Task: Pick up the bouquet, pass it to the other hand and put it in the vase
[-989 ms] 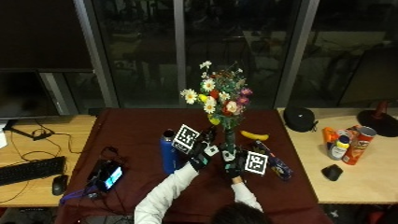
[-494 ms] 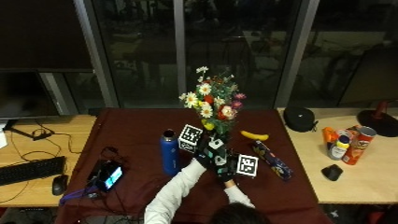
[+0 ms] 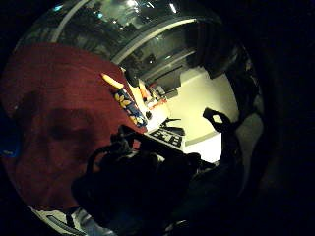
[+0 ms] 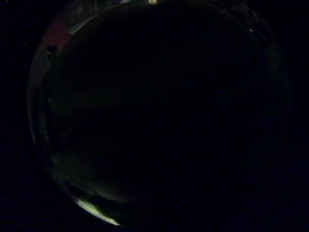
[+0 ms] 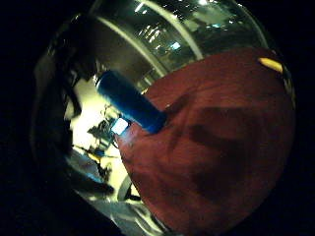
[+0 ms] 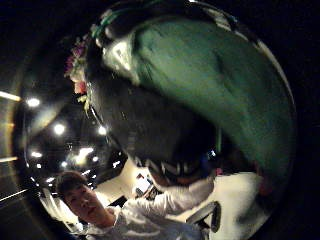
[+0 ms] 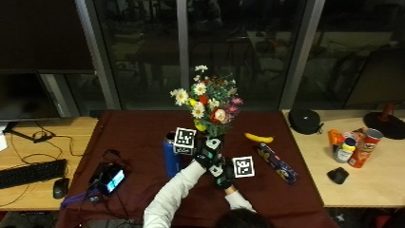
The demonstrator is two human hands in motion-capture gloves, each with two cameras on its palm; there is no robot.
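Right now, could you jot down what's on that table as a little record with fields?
surface: dark red tablecloth
bouquet: mixed flowers, upright above the cloth
left hand: on the bouquet's lower part, beside the right hand
right hand: close below the left hand; its grip cannot be told
blue bottle: standing beside the hands
banana: lying on the cloth
patterned tube: lying near the banana
vase: hard to make out

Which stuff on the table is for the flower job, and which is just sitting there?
For the job:
bouquet
left hand
right hand
I can't pick out a vase.

Just lying about:
blue bottle
banana
patterned tube
crisp can
keyboard
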